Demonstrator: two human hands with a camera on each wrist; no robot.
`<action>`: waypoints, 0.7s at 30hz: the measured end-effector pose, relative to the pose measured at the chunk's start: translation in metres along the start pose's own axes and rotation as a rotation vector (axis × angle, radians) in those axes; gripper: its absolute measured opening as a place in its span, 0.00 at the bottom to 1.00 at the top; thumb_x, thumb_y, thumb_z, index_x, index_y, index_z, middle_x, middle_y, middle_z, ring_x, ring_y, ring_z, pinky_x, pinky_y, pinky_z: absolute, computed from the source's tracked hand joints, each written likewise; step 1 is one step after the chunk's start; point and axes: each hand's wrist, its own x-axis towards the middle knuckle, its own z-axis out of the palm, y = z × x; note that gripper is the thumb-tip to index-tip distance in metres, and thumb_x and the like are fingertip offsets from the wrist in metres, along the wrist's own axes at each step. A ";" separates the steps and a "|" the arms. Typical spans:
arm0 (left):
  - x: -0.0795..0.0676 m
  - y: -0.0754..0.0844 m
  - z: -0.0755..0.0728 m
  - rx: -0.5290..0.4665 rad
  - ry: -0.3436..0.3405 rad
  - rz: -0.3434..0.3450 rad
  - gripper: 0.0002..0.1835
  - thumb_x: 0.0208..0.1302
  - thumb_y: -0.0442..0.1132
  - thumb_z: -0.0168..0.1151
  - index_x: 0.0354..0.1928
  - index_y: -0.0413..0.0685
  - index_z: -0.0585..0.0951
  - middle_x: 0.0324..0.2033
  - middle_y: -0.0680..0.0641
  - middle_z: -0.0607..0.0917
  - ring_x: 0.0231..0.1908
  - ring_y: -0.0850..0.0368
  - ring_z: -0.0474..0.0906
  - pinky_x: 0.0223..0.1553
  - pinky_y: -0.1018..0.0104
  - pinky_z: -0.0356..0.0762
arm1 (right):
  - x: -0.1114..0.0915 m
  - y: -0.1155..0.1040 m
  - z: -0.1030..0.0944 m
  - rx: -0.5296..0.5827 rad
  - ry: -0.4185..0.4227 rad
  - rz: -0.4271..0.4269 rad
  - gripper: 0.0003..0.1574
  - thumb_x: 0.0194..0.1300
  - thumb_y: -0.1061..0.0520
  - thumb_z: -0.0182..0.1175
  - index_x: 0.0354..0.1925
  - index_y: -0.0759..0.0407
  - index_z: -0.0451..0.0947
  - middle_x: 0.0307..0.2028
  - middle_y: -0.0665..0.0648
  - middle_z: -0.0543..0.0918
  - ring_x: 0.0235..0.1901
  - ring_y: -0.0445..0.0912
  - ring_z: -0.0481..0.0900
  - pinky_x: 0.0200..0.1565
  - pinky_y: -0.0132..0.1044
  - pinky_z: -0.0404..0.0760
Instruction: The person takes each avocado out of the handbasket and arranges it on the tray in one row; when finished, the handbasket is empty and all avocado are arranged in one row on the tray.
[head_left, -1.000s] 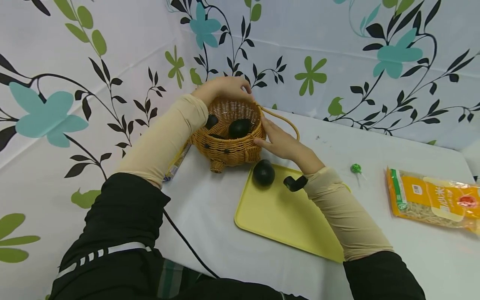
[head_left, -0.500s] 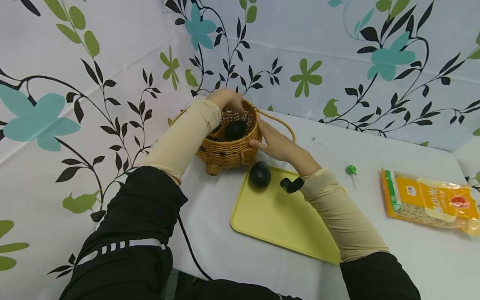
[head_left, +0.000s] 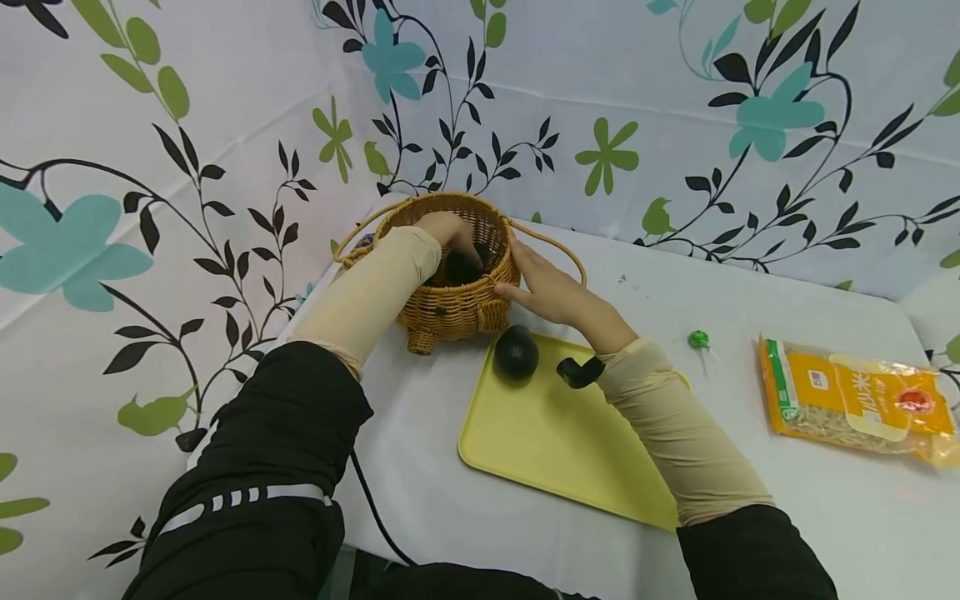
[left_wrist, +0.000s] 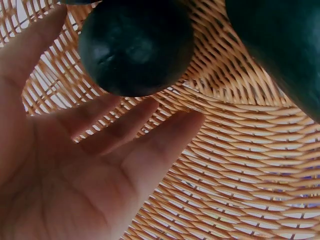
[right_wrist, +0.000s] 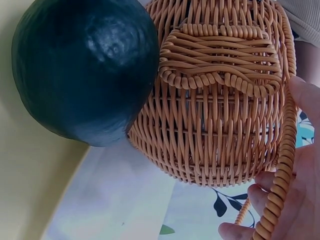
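Observation:
My left hand [head_left: 452, 228] reaches down inside a wicker basket [head_left: 467, 310] with small feet and a loop handle. In the left wrist view its fingers are extended, with the tips right at a dark green avocado [left_wrist: 136, 47]. A second avocado [left_wrist: 285, 45] lies further right in the basket. My right hand [head_left: 553, 285] rests against the basket's right side. Its thumb touches the rim, and its fingers lie along the wall behind the handle [right_wrist: 284, 185]. Another avocado [head_left: 516, 353] sits on the yellow tray [head_left: 562, 442], close to the basket.
A green lollipop [head_left: 699, 339] lies right of the tray on the white table. Further right is an orange bag [head_left: 862, 400] of dry food. Patterned cloth [head_left: 637, 75] stands behind the basket. A black cable [head_left: 375, 504] hangs below my left sleeve.
My left hand has moved from above the basket's back rim down inside it, towards the avocado. The right hand stays at the basket's side. The whole view has shifted slightly.

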 end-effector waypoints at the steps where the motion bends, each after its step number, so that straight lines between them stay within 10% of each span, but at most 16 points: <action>1: -0.001 0.001 0.000 0.011 -0.002 0.007 0.39 0.62 0.63 0.52 0.68 0.45 0.64 0.68 0.43 0.65 0.66 0.44 0.62 0.66 0.47 0.62 | 0.000 0.000 0.000 0.000 0.002 0.001 0.54 0.69 0.32 0.41 0.74 0.53 0.25 0.75 0.58 0.38 0.75 0.51 0.40 0.73 0.48 0.49; 21: 0.010 0.009 0.005 0.095 -0.012 0.012 0.39 0.64 0.61 0.53 0.70 0.47 0.59 0.71 0.42 0.59 0.69 0.43 0.57 0.67 0.46 0.60 | -0.001 0.001 0.000 0.008 0.008 0.007 0.53 0.69 0.32 0.41 0.74 0.53 0.24 0.75 0.58 0.38 0.75 0.51 0.40 0.73 0.47 0.49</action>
